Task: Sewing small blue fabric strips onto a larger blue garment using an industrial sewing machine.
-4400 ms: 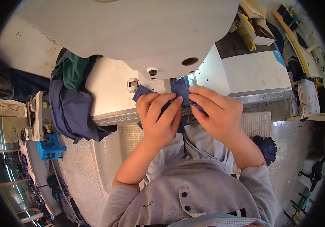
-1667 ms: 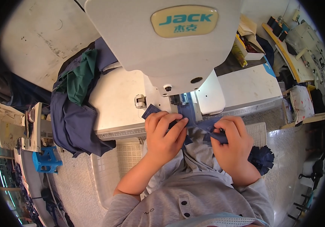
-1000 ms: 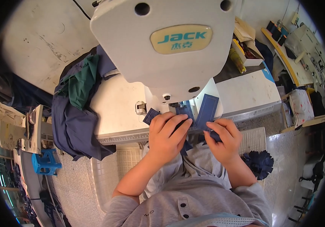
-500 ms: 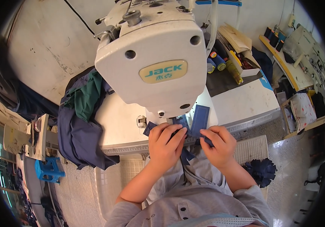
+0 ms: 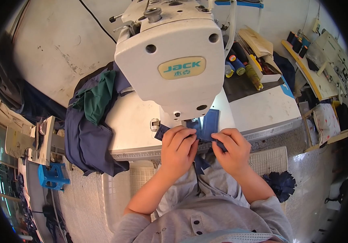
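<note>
A white sewing machine (image 5: 141,77) stands in front of me, its head above my hands. My left hand (image 5: 178,148) has its fingers curled and pressed onto navy fabric (image 5: 162,132) just before the needle area, which the machine head partly hides. In my right hand (image 5: 234,150), thumb and fingers pinch the edge of a dark navy piece, close to a stitched blue fabric strip (image 5: 211,123) lying on the machine bed. A narrow navy tail (image 5: 200,165) hangs over the table edge between my wrists, above my lap.
Navy garments (image 5: 87,141) with a green cloth (image 5: 97,99) on top drape over the table's left side. Thread cones (image 5: 237,65) and a box of tools (image 5: 268,71) stand back right. A blue stool (image 5: 53,177) is lower left; a navy fabric bundle (image 5: 280,185) lies lower right.
The view has shifted slightly, so the machine appears farther right. The blue strip sits a little closer under the machine head, and both hands are slightly higher, still gripping the fabric.
</note>
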### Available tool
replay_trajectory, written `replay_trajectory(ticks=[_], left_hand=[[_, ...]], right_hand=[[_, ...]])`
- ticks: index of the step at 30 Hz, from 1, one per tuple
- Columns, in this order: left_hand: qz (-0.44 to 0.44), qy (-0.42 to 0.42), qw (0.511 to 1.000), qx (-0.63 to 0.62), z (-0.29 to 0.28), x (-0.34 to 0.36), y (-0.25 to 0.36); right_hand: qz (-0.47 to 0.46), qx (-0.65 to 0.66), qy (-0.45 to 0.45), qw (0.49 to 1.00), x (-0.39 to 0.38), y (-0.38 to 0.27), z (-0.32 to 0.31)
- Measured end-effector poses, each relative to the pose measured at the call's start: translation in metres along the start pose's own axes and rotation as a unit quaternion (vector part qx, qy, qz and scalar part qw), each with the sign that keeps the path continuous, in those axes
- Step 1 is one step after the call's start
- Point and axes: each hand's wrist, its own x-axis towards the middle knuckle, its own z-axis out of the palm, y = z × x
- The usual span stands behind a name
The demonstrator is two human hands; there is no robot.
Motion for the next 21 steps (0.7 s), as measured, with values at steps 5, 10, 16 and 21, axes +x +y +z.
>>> replay_trajectory(ticks=[5,10,16,21], left_hand=[[-0.015,0.033,0.998,-0.044,-0.009,-0.01,0.005],[0.001,-0.015,1.0,0.014,-0.012,-0.014,0.0],[-0.018,-0.024,0.999,0.026,-0.005,-0.014,-0.002],[0.003,-0.001,1.0,0.028,0.001,-0.015,-0.006]], right_hand=[[-0.017,0.027,-0.049,0.998,0.004,-0.008,0.007],[-0.039,-0.006,-0.085,0.996,0.008,-0.011,0.011],[-0.078,-0.047,-0.102,0.991,0.012,-0.003,0.009],[-0.073,-0.039,-0.095,0.992,0.014,0.0,0.008]])
